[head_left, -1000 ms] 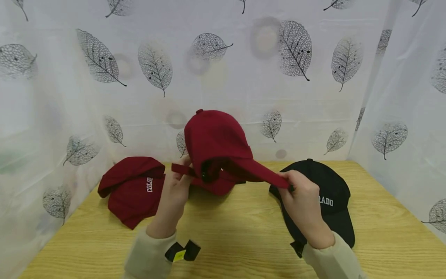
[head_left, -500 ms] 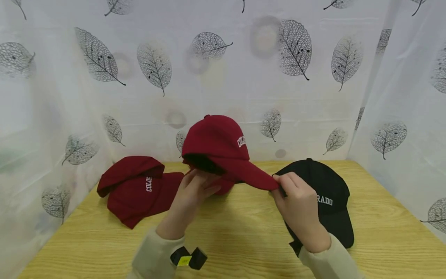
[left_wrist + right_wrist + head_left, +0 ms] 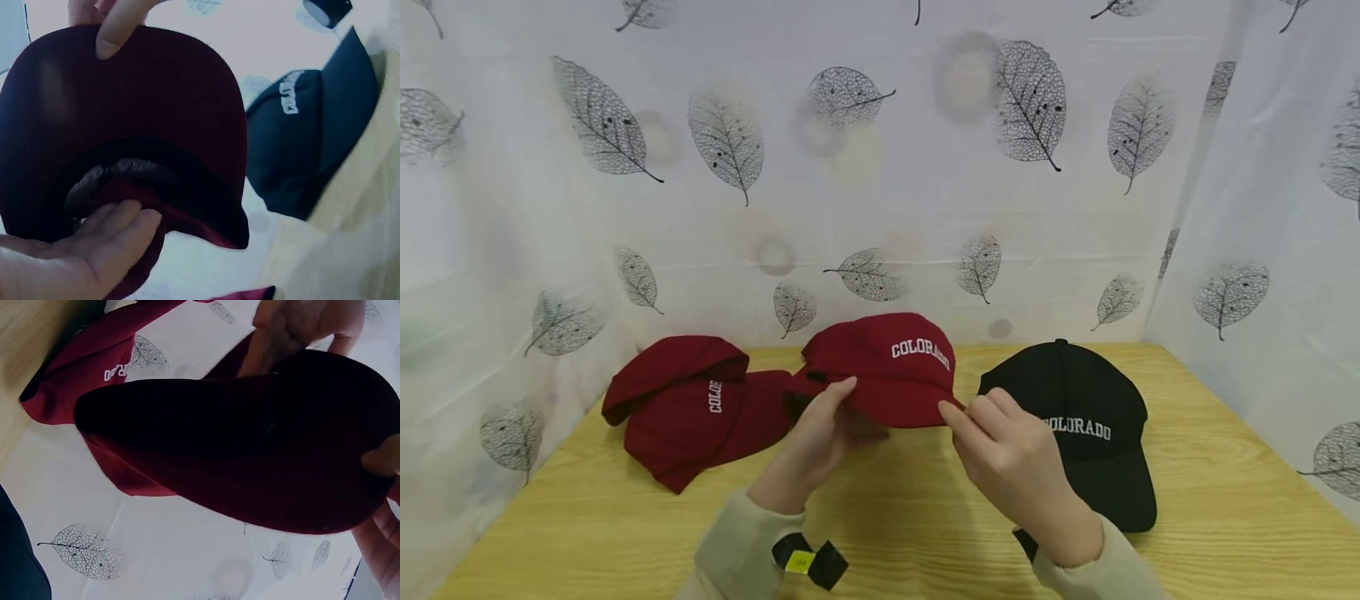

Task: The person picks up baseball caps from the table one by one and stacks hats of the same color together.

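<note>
A red cap (image 3: 880, 367) with white COLORADO lettering is held up over the table, its brim turned toward me. My left hand (image 3: 816, 446) holds it at the brim's left side, thumb along the edge. In the left wrist view, that hand's fingers (image 3: 134, 231) reach under the cap at the crown's opening. My right hand (image 3: 1015, 458) pinches the brim's right edge; its thumb (image 3: 382, 459) presses on the underside in the right wrist view. Another red cap (image 3: 700, 417) lies on its side to the left. A black COLORADO cap (image 3: 1067, 417) rests to the right, partly behind my right hand.
The wooden table (image 3: 910, 533) runs back to a white curtain (image 3: 910, 192) printed with grey leaves, which also closes off both sides. A black strap with a yellow label (image 3: 801, 561) sits at my left sleeve.
The held cap has come down and turned, so its lettering and brim now face me. My left hand has shifted from the back strap to the brim; the right has moved left with it.
</note>
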### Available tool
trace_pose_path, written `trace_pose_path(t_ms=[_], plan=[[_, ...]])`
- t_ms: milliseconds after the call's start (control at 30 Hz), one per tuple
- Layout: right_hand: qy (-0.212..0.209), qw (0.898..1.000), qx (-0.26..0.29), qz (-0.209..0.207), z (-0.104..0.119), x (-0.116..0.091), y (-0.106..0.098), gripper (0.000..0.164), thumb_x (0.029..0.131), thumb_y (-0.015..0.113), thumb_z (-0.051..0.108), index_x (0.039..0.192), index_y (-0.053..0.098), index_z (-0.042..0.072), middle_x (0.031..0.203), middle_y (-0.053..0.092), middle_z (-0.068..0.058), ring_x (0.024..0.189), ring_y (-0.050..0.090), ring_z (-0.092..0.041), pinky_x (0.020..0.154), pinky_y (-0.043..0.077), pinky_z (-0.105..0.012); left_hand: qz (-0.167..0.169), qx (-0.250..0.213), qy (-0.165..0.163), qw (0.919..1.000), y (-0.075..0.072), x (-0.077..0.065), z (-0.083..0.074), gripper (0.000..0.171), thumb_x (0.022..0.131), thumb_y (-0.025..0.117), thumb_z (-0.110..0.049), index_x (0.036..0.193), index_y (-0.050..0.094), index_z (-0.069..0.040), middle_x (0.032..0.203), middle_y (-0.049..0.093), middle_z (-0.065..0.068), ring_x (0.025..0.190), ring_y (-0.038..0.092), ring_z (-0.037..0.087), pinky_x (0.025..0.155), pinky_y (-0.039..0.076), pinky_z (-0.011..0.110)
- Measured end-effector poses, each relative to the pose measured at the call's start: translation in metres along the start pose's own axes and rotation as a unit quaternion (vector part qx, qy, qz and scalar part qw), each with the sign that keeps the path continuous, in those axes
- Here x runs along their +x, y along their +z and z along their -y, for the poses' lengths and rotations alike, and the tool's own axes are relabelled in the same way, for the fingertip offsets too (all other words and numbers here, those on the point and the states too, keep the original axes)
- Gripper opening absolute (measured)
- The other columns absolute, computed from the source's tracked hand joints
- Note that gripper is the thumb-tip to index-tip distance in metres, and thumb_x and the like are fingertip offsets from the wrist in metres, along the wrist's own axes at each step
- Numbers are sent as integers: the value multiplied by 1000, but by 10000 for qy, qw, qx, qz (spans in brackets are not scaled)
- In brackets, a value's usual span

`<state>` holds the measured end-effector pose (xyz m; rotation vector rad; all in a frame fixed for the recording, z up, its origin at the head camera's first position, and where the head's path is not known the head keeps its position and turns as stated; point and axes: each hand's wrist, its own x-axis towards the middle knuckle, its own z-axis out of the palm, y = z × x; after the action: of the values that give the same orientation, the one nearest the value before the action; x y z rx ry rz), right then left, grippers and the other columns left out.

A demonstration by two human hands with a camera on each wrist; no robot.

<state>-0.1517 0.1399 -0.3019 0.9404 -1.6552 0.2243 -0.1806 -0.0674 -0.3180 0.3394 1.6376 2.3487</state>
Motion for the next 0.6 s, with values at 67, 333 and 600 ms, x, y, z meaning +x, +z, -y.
trace_pose_path(t_ms=[67,333,600], plan=[[-160,9996,95,220,1,0,-1,23,89,45,7,87,68,3,66,43,-2,59,33,-13,46,28,-14,-139,152,-200,9996,-2,1,4,44,95,38,-34,124,39,0,100,60,3,82,58,16,82,44,43],[-332,9909,528,1195,6,-4,1,22,91,46,12,94,67,5,72,47,-2,63,39,-12,53,38,-12,-28,443,-602,9972,-20,-3,16,52,94,38,-36,133,30,-1,120,52,11,97,56,19,92,36,52],[-428,9808,850,1704,11,-9,8,19,77,67,10,95,66,7,77,50,-2,64,45,-11,61,44,-15,145,638,-1253,9900,-37,-10,24,56,93,39,-41,133,31,-3,116,57,9,104,55,27,93,33,54]])
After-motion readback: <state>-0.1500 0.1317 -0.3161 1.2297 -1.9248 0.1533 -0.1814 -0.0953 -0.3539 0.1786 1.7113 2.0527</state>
